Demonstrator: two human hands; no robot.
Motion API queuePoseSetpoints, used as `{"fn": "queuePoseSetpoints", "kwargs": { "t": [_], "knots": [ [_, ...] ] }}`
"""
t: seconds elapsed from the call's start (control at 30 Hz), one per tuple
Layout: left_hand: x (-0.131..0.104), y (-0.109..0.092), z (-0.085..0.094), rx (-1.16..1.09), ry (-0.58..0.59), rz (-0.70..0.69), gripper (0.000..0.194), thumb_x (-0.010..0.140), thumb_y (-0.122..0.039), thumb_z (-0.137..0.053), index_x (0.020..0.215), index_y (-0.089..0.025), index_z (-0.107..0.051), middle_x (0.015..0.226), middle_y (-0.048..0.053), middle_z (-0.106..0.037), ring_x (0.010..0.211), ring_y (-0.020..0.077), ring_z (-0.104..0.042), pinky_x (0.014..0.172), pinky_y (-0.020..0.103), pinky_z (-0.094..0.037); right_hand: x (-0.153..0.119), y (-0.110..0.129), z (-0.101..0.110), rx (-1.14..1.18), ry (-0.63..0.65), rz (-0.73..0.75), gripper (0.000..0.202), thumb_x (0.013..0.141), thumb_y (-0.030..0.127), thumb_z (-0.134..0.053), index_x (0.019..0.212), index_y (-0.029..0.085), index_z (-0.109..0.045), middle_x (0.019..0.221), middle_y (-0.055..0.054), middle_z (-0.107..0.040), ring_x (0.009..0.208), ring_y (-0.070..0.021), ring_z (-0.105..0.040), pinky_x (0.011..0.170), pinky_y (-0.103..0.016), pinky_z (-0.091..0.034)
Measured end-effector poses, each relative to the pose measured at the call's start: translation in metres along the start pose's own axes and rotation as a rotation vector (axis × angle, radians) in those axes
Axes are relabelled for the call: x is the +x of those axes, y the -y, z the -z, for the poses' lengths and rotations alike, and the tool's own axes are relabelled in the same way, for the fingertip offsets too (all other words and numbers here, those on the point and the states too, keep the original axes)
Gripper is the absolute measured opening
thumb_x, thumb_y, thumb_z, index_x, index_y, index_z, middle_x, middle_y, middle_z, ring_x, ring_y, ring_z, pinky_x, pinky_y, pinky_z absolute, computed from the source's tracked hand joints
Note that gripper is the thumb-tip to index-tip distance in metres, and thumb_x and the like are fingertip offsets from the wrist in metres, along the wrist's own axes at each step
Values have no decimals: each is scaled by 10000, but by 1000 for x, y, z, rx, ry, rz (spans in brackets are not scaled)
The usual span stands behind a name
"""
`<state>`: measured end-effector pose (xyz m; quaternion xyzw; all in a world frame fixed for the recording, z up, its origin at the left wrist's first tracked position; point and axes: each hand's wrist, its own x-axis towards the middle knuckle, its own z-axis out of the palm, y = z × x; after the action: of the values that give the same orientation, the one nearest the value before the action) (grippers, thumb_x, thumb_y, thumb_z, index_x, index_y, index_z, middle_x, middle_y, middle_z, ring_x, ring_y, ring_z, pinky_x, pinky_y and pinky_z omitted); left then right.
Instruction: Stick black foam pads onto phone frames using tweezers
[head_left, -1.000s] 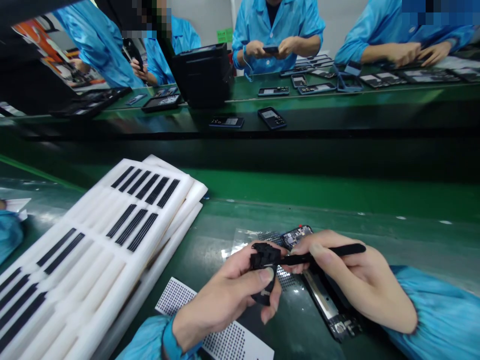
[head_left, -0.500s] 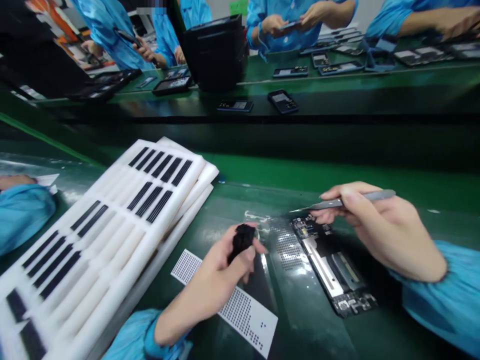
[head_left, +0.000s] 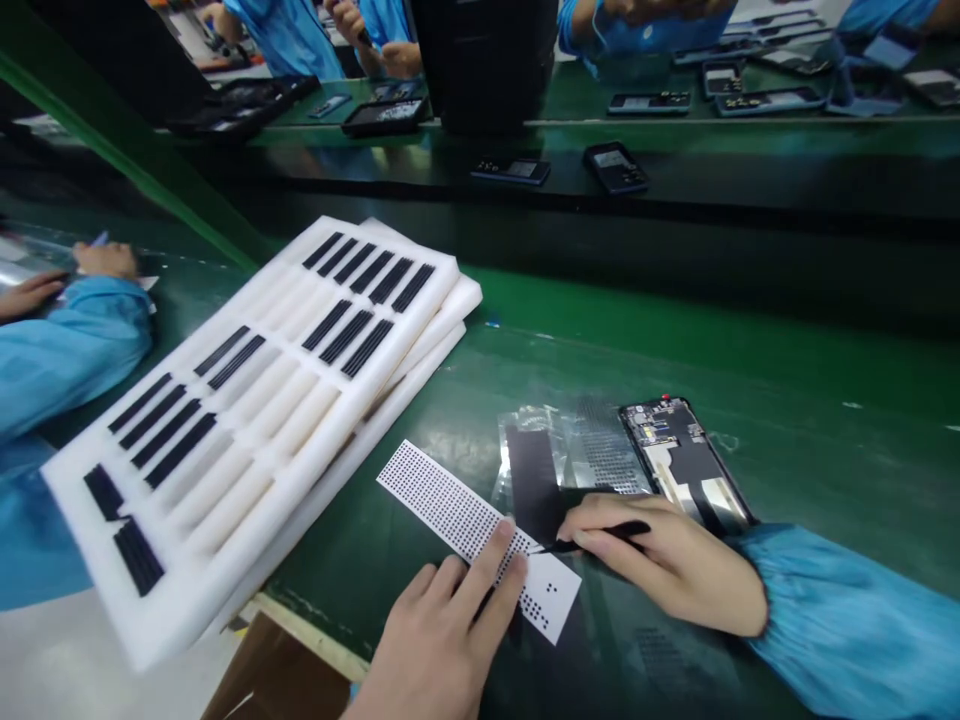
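Fingers spread, my left hand presses on a white sheet covered with rows of small black dots. My right hand pinches dark tweezers, whose tip touches the sheet beside my left fingertips. Behind my right hand lies an opened phone with its circuit board and a metallic part showing; its lower end is partly hidden by the hand. Clear film with a dark strip and a dotted sheet lie between the white sheet and the phone.
Stacked white foam trays with black strips in slots fill the left. A co-worker's arm is at the far left. Phones rest on the raised shelf behind, near a black bin. A cardboard box sits below the bench edge.
The black item has left my left hand, which now lies on the dotted sheet. My right hand moved from the phone to that sheet with the tweezers. The view has shifted.
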<state>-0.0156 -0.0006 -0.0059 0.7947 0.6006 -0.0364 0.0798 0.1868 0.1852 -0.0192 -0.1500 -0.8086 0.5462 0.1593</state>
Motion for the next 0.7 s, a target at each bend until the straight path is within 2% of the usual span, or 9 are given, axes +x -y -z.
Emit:
{"fn": "queuePoseSetpoints", "kwargs": {
  "t": [0.13, 0.27, 0.5, 0.6, 0.7],
  "knots": [
    [7, -2, 6, 25, 82, -2, 728, 730, -72, -452, 1454, -141, -481, 1586, 142, -389, 859, 263, -642, 667, 406, -591, -1, -2, 1, -40, 43, -9, 211, 1028, 227, -481, 1083, 195, -682, 976, -51, -737, 882, -159, -700, 784, -262, -554],
    [8, -5, 8, 29, 148, -2, 762, 707, -74, -452, 1467, -127, -462, 1575, 147, -400, 891, 280, -656, 700, 436, -609, 2, -1, 4, -50, 107, 12, 211, 1037, 230, -468, 1095, 188, -666, 985, -51, -720, 878, -149, -679, 780, -264, -529],
    [7, -12, 9, 69, 147, -12, 734, 743, -38, -401, 1472, -107, -451, 1570, 171, -391, 845, 254, -675, 658, 391, -607, 30, 14, 21, -100, 311, 52, 254, 1053, 239, -441, 1046, 164, -684, 920, -47, -719, 794, -144, -654, 725, -262, -519],
    [7, -12, 9, 71, 146, -16, 736, 735, -35, -411, 1466, -109, -461, 1565, 170, -395, 856, 259, -687, 661, 392, -611, 36, 15, 24, -79, 336, 87, 279, 1053, 243, -432, 1055, 143, -692, 924, -64, -724, 777, -143, -653, 711, -256, -523],
    [6, -10, 7, 39, 155, -12, 729, 725, -56, -441, 1451, -104, -481, 1550, 166, -420, 861, 272, -699, 661, 412, -623, 32, 11, 18, -86, 314, 179, 305, 1048, 222, -410, 1085, 134, -700, 869, -69, -712, 747, -150, -626, 695, -264, -523]
  ]
}}
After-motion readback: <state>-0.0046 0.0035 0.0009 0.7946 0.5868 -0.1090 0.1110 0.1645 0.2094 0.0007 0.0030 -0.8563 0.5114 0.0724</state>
